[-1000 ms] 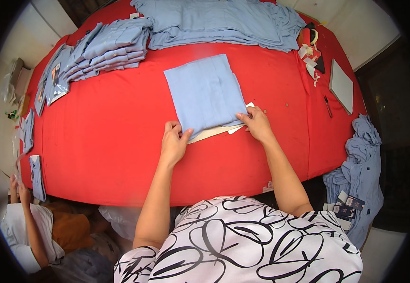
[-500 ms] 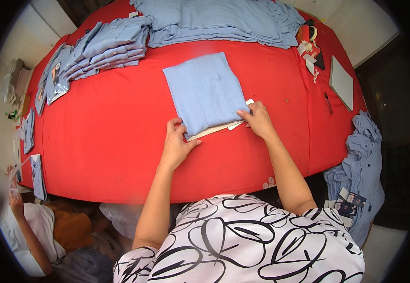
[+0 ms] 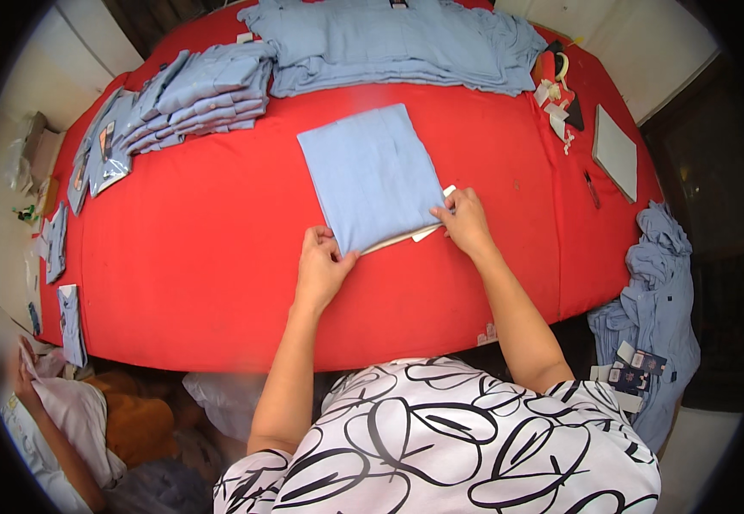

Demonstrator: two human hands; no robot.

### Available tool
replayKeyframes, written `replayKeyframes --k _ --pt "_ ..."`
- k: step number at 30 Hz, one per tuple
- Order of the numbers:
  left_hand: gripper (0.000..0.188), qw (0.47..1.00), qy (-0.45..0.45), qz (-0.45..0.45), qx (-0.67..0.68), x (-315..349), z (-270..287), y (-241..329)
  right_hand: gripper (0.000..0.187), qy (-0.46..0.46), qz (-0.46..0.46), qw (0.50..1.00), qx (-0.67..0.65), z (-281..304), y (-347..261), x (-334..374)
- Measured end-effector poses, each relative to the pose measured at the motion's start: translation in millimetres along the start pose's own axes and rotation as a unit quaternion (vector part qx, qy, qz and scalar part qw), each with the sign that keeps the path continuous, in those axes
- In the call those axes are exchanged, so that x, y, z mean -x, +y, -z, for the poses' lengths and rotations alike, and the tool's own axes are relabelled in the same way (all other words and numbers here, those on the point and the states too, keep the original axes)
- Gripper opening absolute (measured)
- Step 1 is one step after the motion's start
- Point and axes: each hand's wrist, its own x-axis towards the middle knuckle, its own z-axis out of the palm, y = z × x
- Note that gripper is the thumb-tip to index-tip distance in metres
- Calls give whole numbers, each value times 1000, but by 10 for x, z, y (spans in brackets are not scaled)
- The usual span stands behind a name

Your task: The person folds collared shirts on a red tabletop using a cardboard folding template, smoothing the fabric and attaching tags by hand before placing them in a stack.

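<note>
A folded light-blue shirt (image 3: 376,176) lies flat on the red-covered table in front of me, slightly turned. A pale board edge (image 3: 389,242) peeks out under its near side, and a bit of white card (image 3: 424,233) shows by the near right corner. My left hand (image 3: 320,264) is closed on the near left corner, thumb on the cloth, other fingers curled at the side. At the near right corner my right hand (image 3: 466,224) pinches the shirt, thumb on top and fingers beneath. The shirt's underside is hidden.
Spread blue garments (image 3: 406,47) are heaped at the far edge. A stack of folded shirts (image 3: 209,90) and bagged ones (image 3: 113,163) sit far left. On the right are tape (image 3: 562,67), a white box (image 3: 615,154) and hanging blue cloth (image 3: 663,300). A co-worker's arm (image 3: 59,445) shows lower left.
My left thumb has moved from beside the near edge onto the shirt's corner. Less of the board shows under the near edge. The co-worker's hand at lower left has shifted.
</note>
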Motion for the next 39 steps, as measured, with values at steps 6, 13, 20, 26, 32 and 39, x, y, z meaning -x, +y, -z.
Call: replayKeyframes --k 6,13,20,26,32,39 --pt "34 998 20 22 47 3 0 97 32 57 40 997 17 -12 50 86" --pt "30 1000 21 5 3 74 -13 -18 31 69 88 994 13 -185 335 -24" --pt "29 998 -5 53 -18 64 20 85 30 49 0 996 -80 -39 27 88" --pt "31 1000 -7 14 -1 99 67 80 32 78 27 995 -48 -155 256 28" --pt "36 997 38 45 -48 95 63 168 43 76 6 993 90 10 -215 208" --pt "40 961 77 32 -264 184 -91 251 37 93 53 981 162 -41 -91 191"
